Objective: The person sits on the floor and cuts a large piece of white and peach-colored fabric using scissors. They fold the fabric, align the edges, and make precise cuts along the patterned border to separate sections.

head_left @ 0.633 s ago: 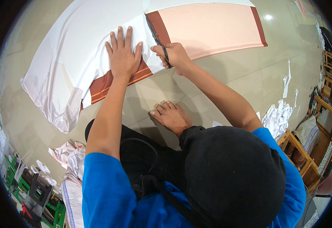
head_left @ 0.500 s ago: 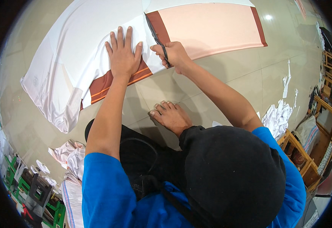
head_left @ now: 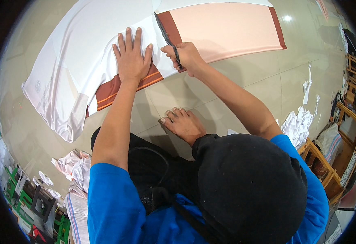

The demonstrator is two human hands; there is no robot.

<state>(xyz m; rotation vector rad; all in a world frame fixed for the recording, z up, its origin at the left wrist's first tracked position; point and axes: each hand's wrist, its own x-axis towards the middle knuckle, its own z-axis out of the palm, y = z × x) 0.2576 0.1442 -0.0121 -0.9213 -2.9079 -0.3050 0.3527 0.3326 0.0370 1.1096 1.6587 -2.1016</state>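
My right hand (head_left: 186,57) grips a pair of black scissors (head_left: 164,33), whose blades point away from me. They lie along the left edge of a brown band on a pale peach panel (head_left: 226,30), where it meets white fabric. With fingers spread, my left hand (head_left: 132,61) presses flat on the white fabric (head_left: 88,32) to the left of the scissors. Under that wrist runs a brown strip with orange lines (head_left: 110,91). The cloth's left end lies in loose folds on the floor.
My bare foot (head_left: 182,124) rests on the tiled floor (head_left: 243,91) below the cloth. White scraps (head_left: 298,126) lie to the right, near a wooden frame (head_left: 322,168). Crumpled pale cloth (head_left: 74,164) and a striped sack (head_left: 75,211) are at the lower left, beside green objects (head_left: 62,227).
The scissors and my right hand have shifted very slightly away from me along the brown band's edge. My left hand stays in place on the white fabric.
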